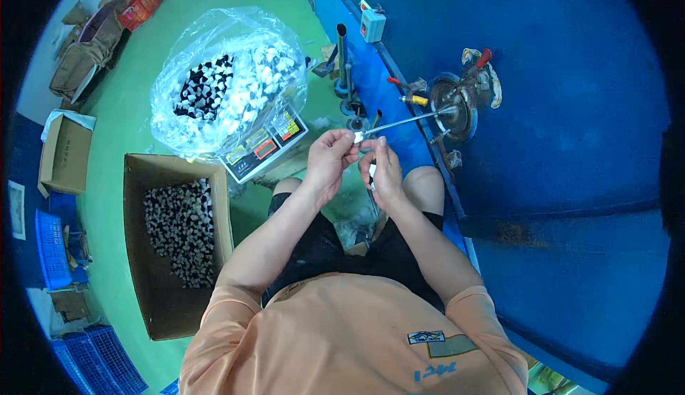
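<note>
Hands meet at the tip of the rod, my left hand pinching a small white piece onto it, right hand closed on another just below; I judge seating calls for straight pushing.

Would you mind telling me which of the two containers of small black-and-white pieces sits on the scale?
The clear plastic bag: it rests on the weighing scale, while the open cardboard box stands on the green floor beside it.
</note>
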Motion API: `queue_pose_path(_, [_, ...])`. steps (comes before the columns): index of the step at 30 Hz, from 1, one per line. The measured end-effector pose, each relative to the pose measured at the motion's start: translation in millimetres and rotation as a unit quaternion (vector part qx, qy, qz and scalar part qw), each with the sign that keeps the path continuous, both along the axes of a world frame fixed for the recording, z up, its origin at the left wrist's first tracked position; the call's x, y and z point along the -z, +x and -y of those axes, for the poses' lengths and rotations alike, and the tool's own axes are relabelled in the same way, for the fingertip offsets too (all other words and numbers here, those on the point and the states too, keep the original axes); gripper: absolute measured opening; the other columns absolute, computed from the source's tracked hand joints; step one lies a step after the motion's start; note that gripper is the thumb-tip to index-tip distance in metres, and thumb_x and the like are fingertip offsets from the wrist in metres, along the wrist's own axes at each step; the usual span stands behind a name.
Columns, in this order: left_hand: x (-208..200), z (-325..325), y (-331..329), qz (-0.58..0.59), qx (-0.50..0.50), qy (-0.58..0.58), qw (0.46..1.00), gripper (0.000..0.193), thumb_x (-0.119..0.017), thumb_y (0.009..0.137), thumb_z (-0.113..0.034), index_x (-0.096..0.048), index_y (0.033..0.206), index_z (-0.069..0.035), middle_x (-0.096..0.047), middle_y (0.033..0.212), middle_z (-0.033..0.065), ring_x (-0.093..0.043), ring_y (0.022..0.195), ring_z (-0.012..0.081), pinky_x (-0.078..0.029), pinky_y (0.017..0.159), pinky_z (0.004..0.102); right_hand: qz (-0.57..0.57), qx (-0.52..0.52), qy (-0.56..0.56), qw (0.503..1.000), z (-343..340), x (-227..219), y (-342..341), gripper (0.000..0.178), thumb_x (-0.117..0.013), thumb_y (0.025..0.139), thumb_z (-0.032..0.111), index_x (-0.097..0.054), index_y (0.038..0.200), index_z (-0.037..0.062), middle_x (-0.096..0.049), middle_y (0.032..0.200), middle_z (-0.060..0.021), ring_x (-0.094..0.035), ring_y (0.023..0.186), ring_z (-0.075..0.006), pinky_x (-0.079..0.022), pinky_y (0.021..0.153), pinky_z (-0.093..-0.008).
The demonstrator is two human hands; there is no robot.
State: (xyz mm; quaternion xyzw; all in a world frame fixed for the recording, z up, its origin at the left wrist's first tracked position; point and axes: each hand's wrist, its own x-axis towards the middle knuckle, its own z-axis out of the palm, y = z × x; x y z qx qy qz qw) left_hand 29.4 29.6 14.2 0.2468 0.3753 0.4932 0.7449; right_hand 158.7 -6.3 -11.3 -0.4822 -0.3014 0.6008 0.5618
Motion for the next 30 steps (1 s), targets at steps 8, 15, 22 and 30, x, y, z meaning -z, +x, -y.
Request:
queue_pose_path(8, [-8, 0, 14, -0.146, -0.024, 0.125, 0.981, 0.016, -0.062, 0.092, -0.001, -0.061, 0.107, 0.002, -0.062, 0.087, 0.0048, -0.057, 0.07, 0.0087, -0.05, 0.066, 0.019, 0.032, 0.044, 0.064, 0.996, -14, -17, -6, 0.025, -0.047, 0.104, 0.028, -0.055, 0.1, 0.0046, -0.047, 0.061, 0.0014, -0.038, 0.044, -0.0055, -0.026, 0.038, -0.0218])
queue_pose_path(15, [-9, 5, 21, -0.199, -0.04, 0.162, 0.966, 0.017, -0.063, 0.09, 0.0, -0.061, 0.107, 0.003, -0.064, 0.089, 0.0066, -0.058, 0.073, 0.0097, -0.05, 0.068, 0.0219, 0.021, 0.053, 0.033, 0.998, -20, -27, -2, 0.022, -0.05, 0.102, 0.026, -0.055, 0.098, 0.0056, -0.046, 0.061, 0.0024, -0.036, 0.046, -0.0046, -0.027, 0.04, -0.0215])
queue_pose_path(22, [-12, 6, 17, -0.199, -0.037, 0.117, 0.972, 0.017, -0.063, 0.09, -0.002, -0.062, 0.106, 0.003, -0.064, 0.086, 0.0068, -0.058, 0.071, 0.0104, -0.049, 0.066, 0.0222, -0.027, 0.006, 0.035, 0.999, -12, -27, -4, 0.031, -0.046, 0.104, 0.035, -0.055, 0.099, 0.0059, -0.047, 0.061, 0.002, -0.039, 0.046, -0.0053, -0.029, 0.039, -0.0219])
queue_pose_path(30, [-63, 23, -80, 0.122, -0.427, 0.152, 0.883, 0.018, -0.054, 0.1, -0.022, -0.058, 0.106, -0.006, -0.065, 0.09, 0.0055, -0.061, 0.08, 0.015, -0.048, 0.075, 0.0265, -0.082, -0.015, 0.017, 0.996, 2, -16, 1, 0.042, -0.039, 0.105, 0.045, -0.055, 0.104, 0.0059, -0.049, 0.064, 0.0007, -0.042, 0.046, -0.0062, -0.03, 0.039, -0.0221])
